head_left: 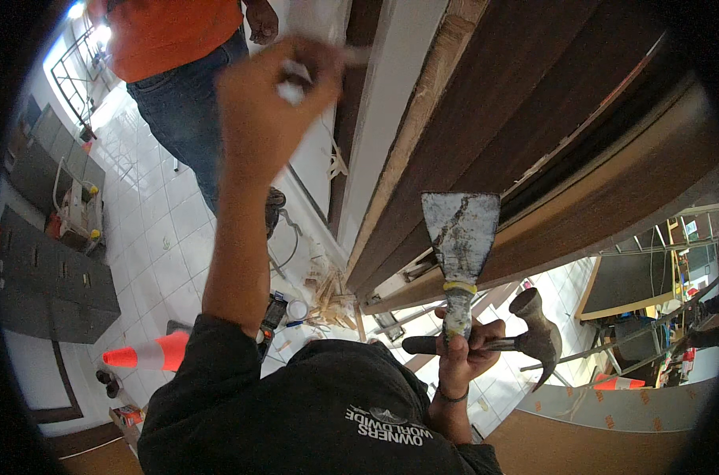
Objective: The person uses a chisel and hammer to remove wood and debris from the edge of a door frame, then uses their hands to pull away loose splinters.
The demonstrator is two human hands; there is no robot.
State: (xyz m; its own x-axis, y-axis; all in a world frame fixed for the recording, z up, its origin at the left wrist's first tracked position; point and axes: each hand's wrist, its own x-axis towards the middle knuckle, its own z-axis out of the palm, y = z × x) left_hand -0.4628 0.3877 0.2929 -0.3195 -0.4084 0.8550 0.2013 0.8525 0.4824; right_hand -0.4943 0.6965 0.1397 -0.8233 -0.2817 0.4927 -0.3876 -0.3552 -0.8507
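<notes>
My right hand [469, 358] is closed around two tools at once. One is a putty knife [462, 237], its worn, paint-smeared blade pointing up. The other is a claw hammer [540, 336], lying crosswise with its head to the right and its dark grip end to the left. My left hand [266, 111] is raised and blurred, thumb and fingers bent together in a loop. Its fingertips reach the edge of a white panel [391, 87]; whatever they pinch is too smeared to make out. Right of that panel runs a raw wood edge [435, 67] beside dark brown boards [494, 119].
A person in an orange shirt [173, 32] stands close at the left. Wood scraps [332, 297] litter the tiled floor below. Traffic cones [150, 352] stand left and right. Grey cabinets [51, 277] line the left side; a ladder [652, 340] is at the right.
</notes>
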